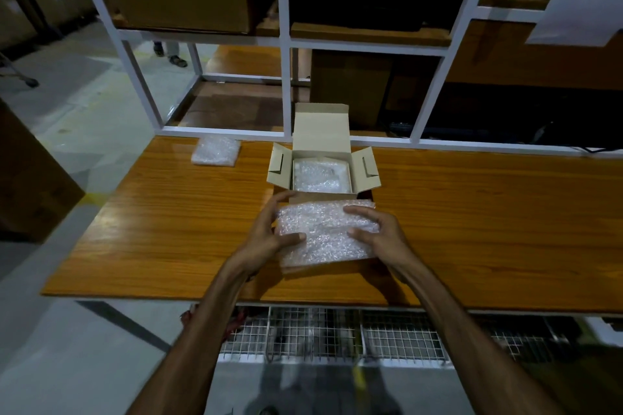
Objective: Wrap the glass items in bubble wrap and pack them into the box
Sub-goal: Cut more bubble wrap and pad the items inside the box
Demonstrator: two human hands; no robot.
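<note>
both hands, left hand [269,234] and right hand [379,232], grasp wrapped bundle [325,232] mid-table [151,229], fingers curled round edges. step: packing. next: lift into open box [320,131], atop bundle already inside.

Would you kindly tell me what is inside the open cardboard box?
Inside the cardboard box lies one bubble-wrapped bundle, filling most of the visible floor. What the wrap holds, and anything beneath it, is covered and cannot be seen.

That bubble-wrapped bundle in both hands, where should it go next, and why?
Probably a short lift forward into the open box. Both hands, left hand and right hand, hold the wrapped bundle just in front of it, its flaps stand open, and one wrapped piece already lies inside.
</note>
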